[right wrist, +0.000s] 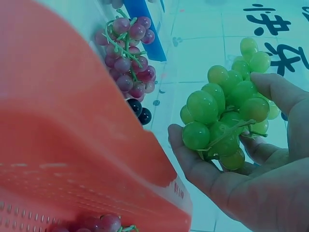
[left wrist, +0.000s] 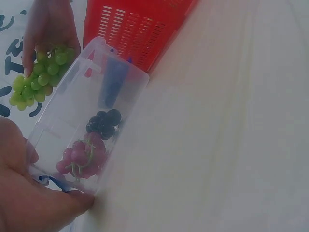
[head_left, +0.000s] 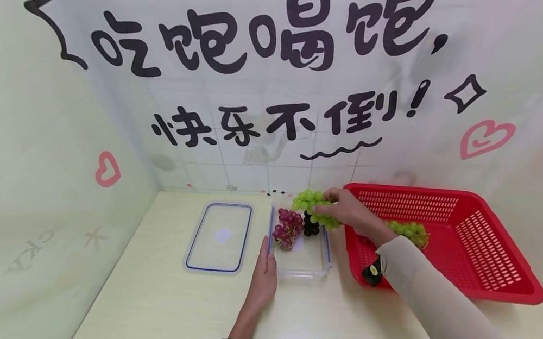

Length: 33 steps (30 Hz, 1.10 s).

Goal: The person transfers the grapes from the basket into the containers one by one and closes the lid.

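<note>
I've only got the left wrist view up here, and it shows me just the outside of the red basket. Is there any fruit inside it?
Observer: Yes, the head view shows a second bunch of green grapes lying inside the red basket.
Operator: Anything else in there?
Observer: The right wrist view also shows some reddish grapes in it, partly cut off by the picture's edge.
Operator: And what's over on the person's left?
Observer: In the head view, a clear lid with a blue edge lies on the table, left of the clear box.
</note>
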Each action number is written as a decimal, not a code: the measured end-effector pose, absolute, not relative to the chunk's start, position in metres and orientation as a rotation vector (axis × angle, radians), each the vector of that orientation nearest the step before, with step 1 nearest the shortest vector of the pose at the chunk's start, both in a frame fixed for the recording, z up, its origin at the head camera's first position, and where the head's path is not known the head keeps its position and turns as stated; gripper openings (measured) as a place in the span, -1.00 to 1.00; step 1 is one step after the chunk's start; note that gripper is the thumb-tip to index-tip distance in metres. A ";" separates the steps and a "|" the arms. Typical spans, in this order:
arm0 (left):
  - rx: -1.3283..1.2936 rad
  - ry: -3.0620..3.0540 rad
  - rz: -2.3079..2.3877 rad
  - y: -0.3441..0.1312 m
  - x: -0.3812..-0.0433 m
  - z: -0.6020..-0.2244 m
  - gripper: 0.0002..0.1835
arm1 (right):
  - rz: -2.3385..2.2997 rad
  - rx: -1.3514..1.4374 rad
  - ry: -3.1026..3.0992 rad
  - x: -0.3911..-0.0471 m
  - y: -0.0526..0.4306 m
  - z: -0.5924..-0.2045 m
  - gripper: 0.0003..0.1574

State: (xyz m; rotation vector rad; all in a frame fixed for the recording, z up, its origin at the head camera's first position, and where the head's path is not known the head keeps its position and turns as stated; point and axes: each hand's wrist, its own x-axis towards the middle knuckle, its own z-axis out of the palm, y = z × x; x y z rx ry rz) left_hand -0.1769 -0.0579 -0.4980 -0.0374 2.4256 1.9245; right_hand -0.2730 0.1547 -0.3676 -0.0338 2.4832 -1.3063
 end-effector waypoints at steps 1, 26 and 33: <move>-0.037 2.426 1.925 -0.057 -0.177 -0.498 -0.42 | -1.313 -0.044 2.475 -0.273 0.155 -0.368 -0.55; -0.031 2.434 1.901 -0.060 -0.176 -0.497 -0.42 | -1.184 -0.173 2.413 -0.272 0.136 -0.382 -0.65; -0.054 2.394 1.923 -0.056 -0.178 -0.497 -0.42 | -1.188 -0.175 2.382 -0.266 0.132 -0.383 -0.68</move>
